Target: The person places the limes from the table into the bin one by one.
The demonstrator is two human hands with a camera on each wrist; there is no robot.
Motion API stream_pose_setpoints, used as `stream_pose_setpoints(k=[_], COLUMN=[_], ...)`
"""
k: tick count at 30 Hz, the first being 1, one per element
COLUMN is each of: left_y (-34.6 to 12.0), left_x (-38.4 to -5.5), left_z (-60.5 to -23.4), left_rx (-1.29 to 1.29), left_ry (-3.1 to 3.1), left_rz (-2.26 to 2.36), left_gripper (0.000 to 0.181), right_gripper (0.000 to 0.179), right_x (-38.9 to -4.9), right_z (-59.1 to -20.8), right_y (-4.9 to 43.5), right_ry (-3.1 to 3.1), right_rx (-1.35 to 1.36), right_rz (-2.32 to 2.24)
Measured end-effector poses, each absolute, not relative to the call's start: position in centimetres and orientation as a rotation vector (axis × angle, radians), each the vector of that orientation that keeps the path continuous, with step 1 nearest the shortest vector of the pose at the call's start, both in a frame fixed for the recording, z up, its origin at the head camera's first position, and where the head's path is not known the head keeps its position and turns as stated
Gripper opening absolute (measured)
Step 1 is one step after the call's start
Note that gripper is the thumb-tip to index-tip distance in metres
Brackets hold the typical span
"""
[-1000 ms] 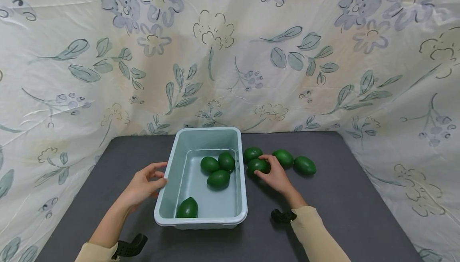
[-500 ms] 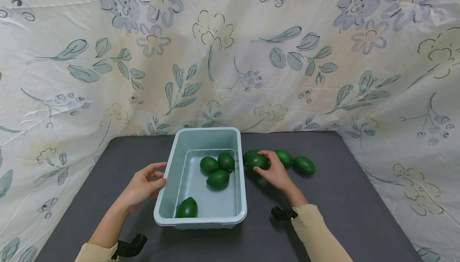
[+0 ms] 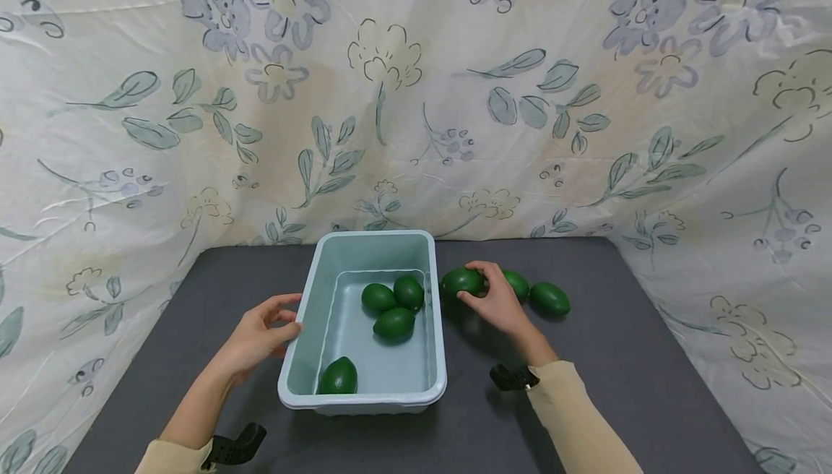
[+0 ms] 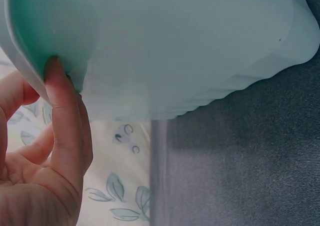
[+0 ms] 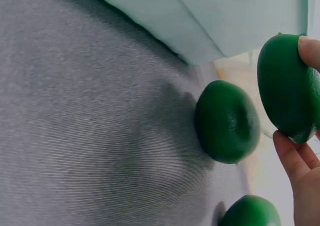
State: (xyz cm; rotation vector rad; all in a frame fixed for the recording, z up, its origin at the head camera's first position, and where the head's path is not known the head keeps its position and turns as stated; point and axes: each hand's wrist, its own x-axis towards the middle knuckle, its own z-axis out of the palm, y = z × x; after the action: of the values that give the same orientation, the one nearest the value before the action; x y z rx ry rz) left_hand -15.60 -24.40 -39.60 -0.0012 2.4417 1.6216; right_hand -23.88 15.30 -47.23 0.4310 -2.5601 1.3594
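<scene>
A pale blue plastic tub (image 3: 364, 400) stands on the dark table, with several green limes inside, one lime (image 3: 338, 376) alone in its near left corner. My left hand (image 3: 256, 337) holds the tub's left rim, its fingers (image 4: 65, 116) bent against the edge in the left wrist view. Just right of the tub, my right hand (image 3: 500, 304) grips a lime (image 3: 463, 282) between thumb and fingers. The right wrist view has this lime (image 5: 285, 86) raised off the cloth, above another lime (image 5: 227, 121) resting there. In the head view, the held lime hides that one.
Two limes, a partly covered lime (image 3: 516, 285) and a fully visible lime (image 3: 550, 300), lie right of my right hand. The dark grey table (image 3: 624, 358) ends against a floral cloth (image 3: 416, 134) at the back and sides.
My right hand has moved slightly away from me and up with the lime, which now covers the lime behind it. The left hand and tub have stayed put.
</scene>
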Motion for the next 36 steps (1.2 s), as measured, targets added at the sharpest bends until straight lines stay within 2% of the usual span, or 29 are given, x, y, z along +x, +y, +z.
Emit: stream_pose_setpoints(k=[36], left_y=[-24.3], left_x=[-15.6], left_z=[-39.5], left_rx=[-0.026], left_ry=[2.440], left_rz=[1.606], left_gripper=[0.055], right_gripper=[0.054], right_x=[-25.6], right_z=[-40.0], right_y=[15.8], right_ry=[-2.596], right_rx=[0.479], right_rz=[1.287])
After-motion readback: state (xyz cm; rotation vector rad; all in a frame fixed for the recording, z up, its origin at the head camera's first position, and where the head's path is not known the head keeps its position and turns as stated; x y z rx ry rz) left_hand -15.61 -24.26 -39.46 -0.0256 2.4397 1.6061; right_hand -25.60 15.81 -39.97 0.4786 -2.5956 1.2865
